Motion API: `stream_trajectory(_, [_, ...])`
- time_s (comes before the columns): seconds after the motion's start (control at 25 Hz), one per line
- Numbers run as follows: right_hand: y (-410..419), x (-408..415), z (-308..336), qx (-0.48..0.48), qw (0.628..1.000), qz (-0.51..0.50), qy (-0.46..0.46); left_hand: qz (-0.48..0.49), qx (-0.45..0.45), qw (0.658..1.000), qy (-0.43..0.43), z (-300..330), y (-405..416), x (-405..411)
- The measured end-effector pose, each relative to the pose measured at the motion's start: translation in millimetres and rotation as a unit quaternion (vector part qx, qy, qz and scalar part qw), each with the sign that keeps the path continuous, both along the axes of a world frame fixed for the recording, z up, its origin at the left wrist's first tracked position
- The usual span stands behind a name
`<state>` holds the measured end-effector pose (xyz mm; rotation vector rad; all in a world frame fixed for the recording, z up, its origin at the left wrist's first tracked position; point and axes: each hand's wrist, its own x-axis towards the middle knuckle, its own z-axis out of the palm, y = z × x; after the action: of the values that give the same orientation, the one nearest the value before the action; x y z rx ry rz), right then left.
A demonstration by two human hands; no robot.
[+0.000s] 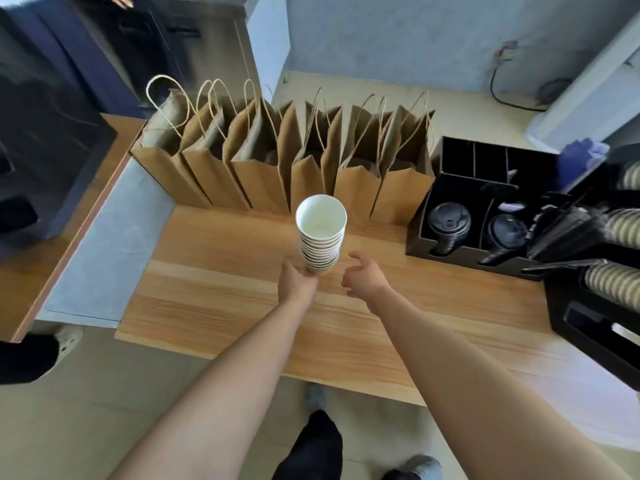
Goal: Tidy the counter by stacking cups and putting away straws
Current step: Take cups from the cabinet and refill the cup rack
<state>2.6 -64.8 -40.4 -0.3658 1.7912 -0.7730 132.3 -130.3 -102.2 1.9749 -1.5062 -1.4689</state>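
A tall stack of white paper cups stands upright on the wooden counter, its open mouth facing up. My left hand grips the base of the stack from the left. My right hand hovers just right of the stack's base, fingers relaxed and spread, holding nothing. Black wrapped straws lie bunched across the black organizer at the right.
Several brown paper bags stand in a row behind the cups. The organizer holds black lids. Cup dispensers with striped cups sit at the far right. Another person's shoe shows at the left.
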Motion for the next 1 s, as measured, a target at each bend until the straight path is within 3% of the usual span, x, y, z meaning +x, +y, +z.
stream_trajectory(0.16, [-26,2,-4,-0.023,0.990,0.103,0.093,-0.146,-0.032,0.988,0.039,-13,-51,-1])
stream_trajectory(0.28, [-30,-4,-4,-0.074,0.991,0.096,0.062,-0.222,-0.082,0.970,0.056,-6,-57,-20])
stream_trajectory(0.44, [1,-22,-11,-0.084,0.996,0.040,0.005,-0.235,-0.075,0.963,0.106,-2,-23,-32])
stream_trajectory(0.8, [207,-139,6,-0.117,0.992,-0.006,0.049,-0.398,-0.107,0.902,0.127,38,167,-159])
stream_trajectory(1.0, [359,-223,25,-0.119,0.991,0.011,0.051,-0.436,-0.058,0.890,0.124,51,320,-245])
